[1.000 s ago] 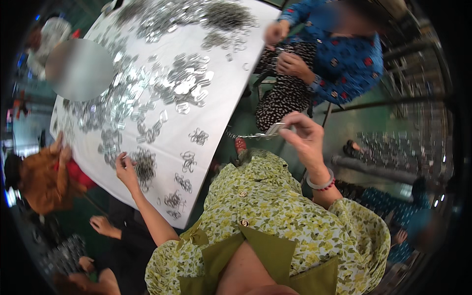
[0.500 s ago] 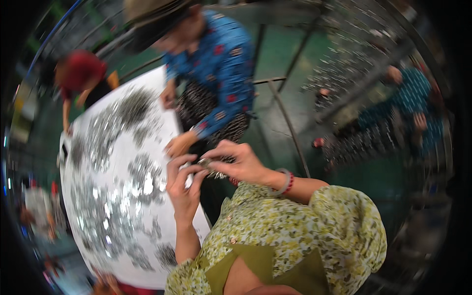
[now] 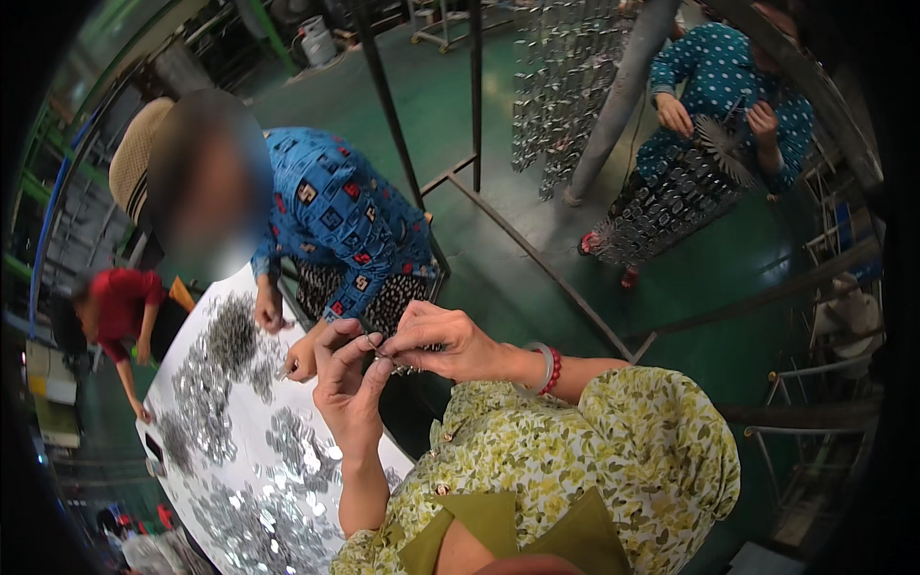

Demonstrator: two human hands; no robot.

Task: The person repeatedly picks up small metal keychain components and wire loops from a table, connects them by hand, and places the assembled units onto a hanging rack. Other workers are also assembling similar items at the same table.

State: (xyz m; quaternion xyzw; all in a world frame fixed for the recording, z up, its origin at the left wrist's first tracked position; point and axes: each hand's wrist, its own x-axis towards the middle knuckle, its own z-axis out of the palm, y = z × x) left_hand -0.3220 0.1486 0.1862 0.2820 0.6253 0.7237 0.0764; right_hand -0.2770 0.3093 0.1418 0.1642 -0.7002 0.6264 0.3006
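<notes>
In front of my chest, my left hand point(image 3: 351, 388) and my right hand point(image 3: 447, 345) meet fingertip to fingertip. Pinched between them is a small dark metal ring point(image 3: 377, 343), partly covered by the fingers. Silvery metal pieces point(image 3: 410, 370) show under my right hand's curled fingers; how they hang there is hidden. My left hand's other fingers are bent and raised. To the left below lies a white table point(image 3: 172, 383) with heaps of flat shiny metal pieces point(image 3: 273, 517) on it.
Across the table corner, a person in a blue patterned shirt point(image 3: 335, 206) handles pieces. A person in red point(image 3: 125, 311) leans at the far end. A metal frame point(image 3: 537, 249) stands ahead. At right, a person in dotted teal point(image 3: 714, 72) holds strung metal pieces; more strands point(image 3: 551, 91) hang nearby.
The view has shifted, so the people and table sit elsewhere in it. My two hands stay together at the small metal piece, fingertips slightly shifted.
</notes>
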